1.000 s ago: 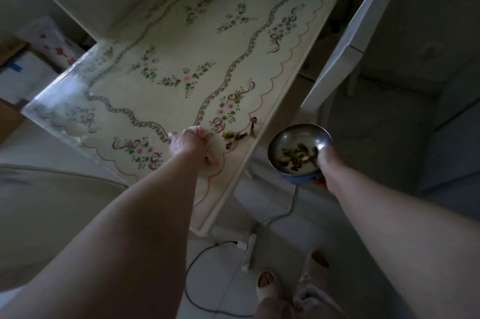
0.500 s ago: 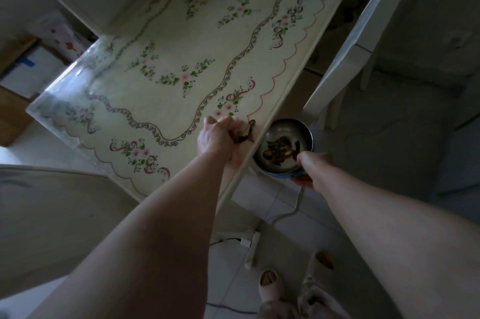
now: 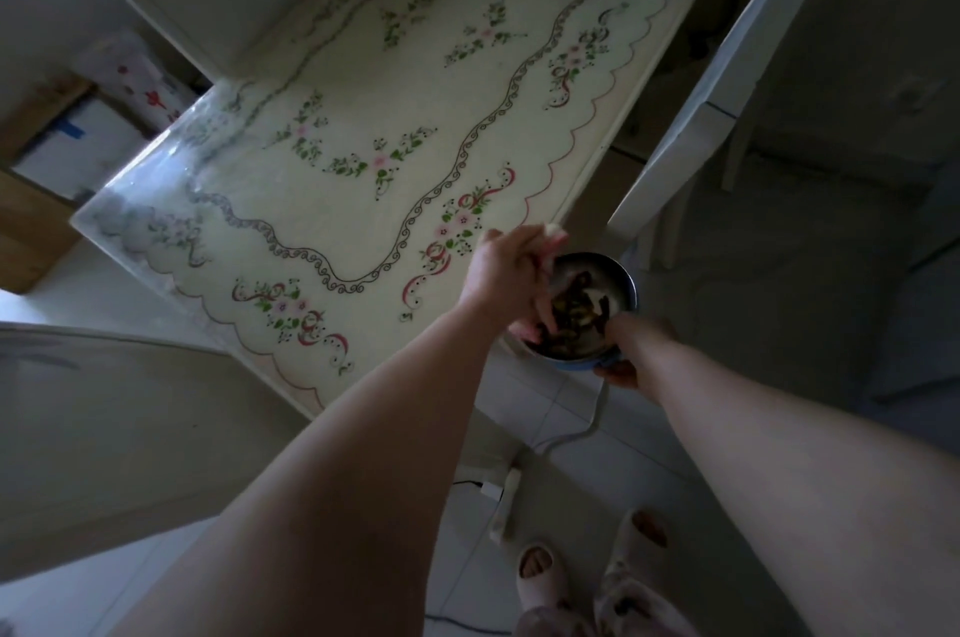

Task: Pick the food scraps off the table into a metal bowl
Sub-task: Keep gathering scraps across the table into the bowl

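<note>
Floral table (image 3: 337,231), metal bowl (image 3: 623,280) mouth-up beside edge, scraps (image 3: 571,317) inside

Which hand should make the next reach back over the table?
Left, probably. The left hand sits over the metal bowl, right beside the table, while the right hand grips the bowl's near rim and is needed to hold it.

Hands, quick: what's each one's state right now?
Left hand: fingers curled over the metal bowl among food scraps; grip cannot be told.
Right hand: holding the metal bowl by its near rim.
</note>
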A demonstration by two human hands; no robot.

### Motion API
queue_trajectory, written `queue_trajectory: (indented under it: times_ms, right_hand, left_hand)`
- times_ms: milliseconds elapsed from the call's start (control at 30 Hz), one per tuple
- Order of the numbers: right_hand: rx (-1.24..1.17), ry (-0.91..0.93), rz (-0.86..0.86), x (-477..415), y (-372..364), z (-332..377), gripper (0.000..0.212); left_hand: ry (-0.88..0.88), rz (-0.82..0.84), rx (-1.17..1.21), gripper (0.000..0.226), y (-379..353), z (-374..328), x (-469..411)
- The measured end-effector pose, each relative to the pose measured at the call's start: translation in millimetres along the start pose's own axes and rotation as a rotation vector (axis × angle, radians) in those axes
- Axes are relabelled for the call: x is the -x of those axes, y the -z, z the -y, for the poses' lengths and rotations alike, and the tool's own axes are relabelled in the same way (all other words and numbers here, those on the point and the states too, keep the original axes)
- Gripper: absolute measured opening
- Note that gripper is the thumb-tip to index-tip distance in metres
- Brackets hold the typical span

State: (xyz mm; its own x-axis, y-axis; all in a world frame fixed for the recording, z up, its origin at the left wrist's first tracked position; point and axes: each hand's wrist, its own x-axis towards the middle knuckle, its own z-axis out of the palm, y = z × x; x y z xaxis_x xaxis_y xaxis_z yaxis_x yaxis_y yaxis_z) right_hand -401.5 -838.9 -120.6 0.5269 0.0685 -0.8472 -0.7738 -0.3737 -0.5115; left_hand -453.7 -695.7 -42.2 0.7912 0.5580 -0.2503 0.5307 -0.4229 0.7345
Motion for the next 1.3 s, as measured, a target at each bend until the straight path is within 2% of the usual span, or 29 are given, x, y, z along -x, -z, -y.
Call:
queue_trajectory:
  times_ms: [67, 100, 133, 200, 267, 333, 367, 467, 567, 633, 733, 900, 1033, 1300]
  right_hand:
    - [-0.028, -0.003, -0.022, 1.3, 4.2, -3.8, 0.036]
    - [-0.039, -0.002, -0.049, 4.1, 6.0, -5.6, 0.036]
    - [-0.049, 0.000, -0.083, 7.7, 7.7, -7.0, 0.038]
    - [-0.065, 0.009, -0.130, 16.7, 10.5, -7.0, 0.042]
    - [-0.079, 0.046, -0.131, 33.1, 11.6, -4.5, 0.029]
    - [-0.082, 0.069, -0.096, 54.6, 9.7, -0.5, 0.017]
    - [-0.088, 0.079, -0.065, 64.7, 7.5, 1.8, 0.014]
    - [-0.137, 0.148, 0.023, 93.9, -10.7, 10.7, 0.016]
    - [-0.146, 0.223, 0.049, 106.1, -37.5, 25.4, 0.016]
    - [-0.113, 0.246, 0.035, 106.4, -54.4, 36.8, 0.026]
    - [-0.068, 0.269, 0.031, 105.2, -77.7, 53.0, 0.034]
    - [0.028, 0.280, 0.097, 92.5, -110.3, 86.0, 0.024]
    - [0.107, 0.296, 0.138, 62.5, -130.2, 125.5, 0.040]
    - [0.221, 0.303, 0.179, -13.2, -146.9, 245.1, 0.043]
  left_hand:
    - [0.085, -0.099, 0.224, 0.034, 20.7, 5.0, -2.5]
    - [0.111, -0.144, 0.229, 0.032, 33.0, 8.4, -4.2]
    - [0.133, -0.206, 0.157, 0.028, 44.6, 13.7, -7.4]
    - [0.187, -0.289, -0.165, 0.032, 67.8, 29.7, -8.0]
    - [0.310, -0.240, -0.355, 0.042, 86.2, 47.8, -1.5]
    - [0.462, -0.090, -0.288, 0.046, 96.4, 64.0, 12.7]
    - [0.491, -0.035, -0.339, 0.056, 96.1, 70.7, 19.9]
    - [0.440, -0.017, -0.481, 0.086, 99.3, 87.1, 39.4]
    - [0.423, -0.015, -0.560, 0.095, 108.7, 96.3, 48.2]
    - [0.417, 0.004, -0.687, 0.105, 111.5, 98.5, 49.0]
    - [0.417, 0.012, -0.678, 0.112, 112.7, 100.0, 48.3]
    - [0.490, -0.051, -0.537, 0.106, 118.6, 102.4, 20.3]
    - [0.583, -0.204, -0.377, 0.061, 126.7, 100.1, -20.3]
    - [0.786, -0.401, -0.360, 0.054, 144.9, 102.3, -124.4]
